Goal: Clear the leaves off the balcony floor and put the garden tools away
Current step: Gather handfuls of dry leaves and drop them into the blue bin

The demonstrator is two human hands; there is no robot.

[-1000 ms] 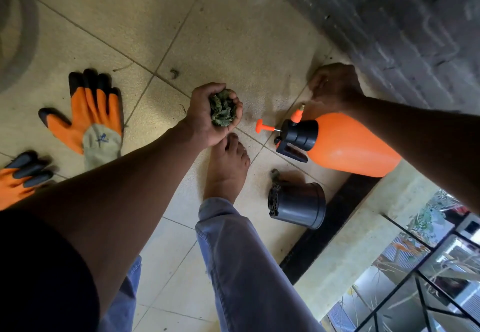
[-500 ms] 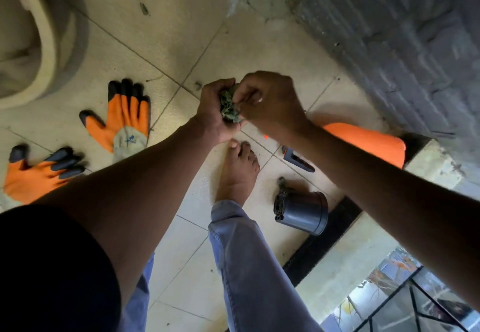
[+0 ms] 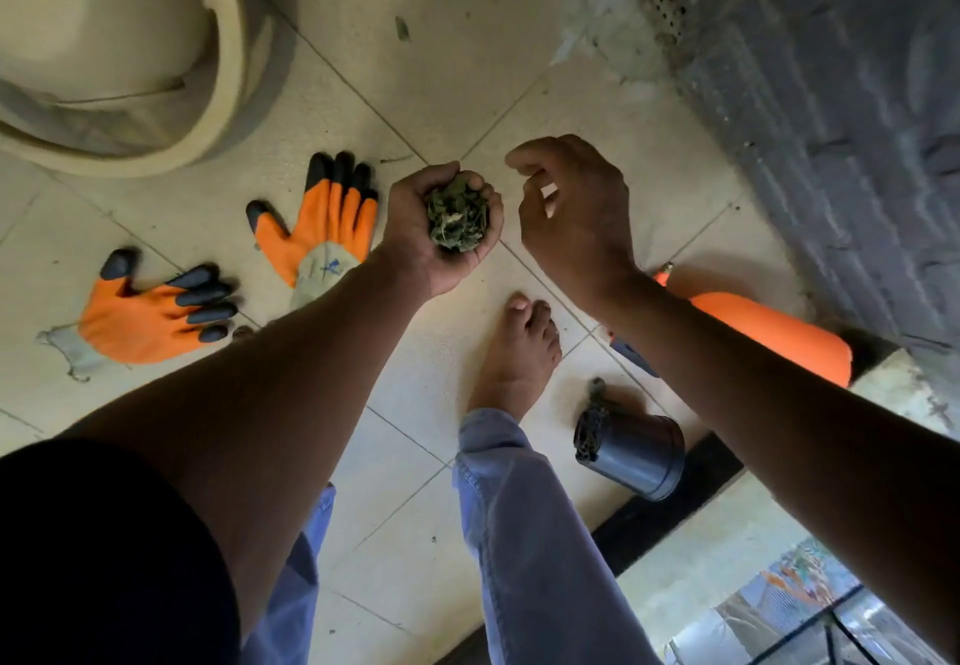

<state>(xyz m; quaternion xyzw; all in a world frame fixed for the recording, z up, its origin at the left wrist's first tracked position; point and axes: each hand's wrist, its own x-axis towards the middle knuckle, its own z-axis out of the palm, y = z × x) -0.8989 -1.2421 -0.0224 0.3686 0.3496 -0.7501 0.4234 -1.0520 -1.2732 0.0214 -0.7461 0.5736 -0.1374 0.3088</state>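
Observation:
My left hand (image 3: 415,227) is cupped palm-up around a wad of dry green leaves (image 3: 457,214), fingers curled round it. My right hand (image 3: 576,217) hovers just to the right of it, fingers loosely curled, holding nothing. Two orange garden gloves with black fingertips lie flat on the tiles: one (image 3: 324,227) beside my left wrist, the other (image 3: 150,311) further left. An orange spray bottle (image 3: 769,331) lies on its side under my right forearm. A single leaf (image 3: 401,29) lies on the floor farther away.
A black pot (image 3: 634,451) lies tipped on its side by my bare foot (image 3: 519,352). A large beige round tub (image 3: 130,51) fills the upper left. A grey brick wall (image 3: 841,92) runs along the right, a ledge and railing at lower right.
My right hand came from the spray bottle to the leaves in my left hand, touched them, and has now drawn back to the right. The view has shifted, showing the tub.

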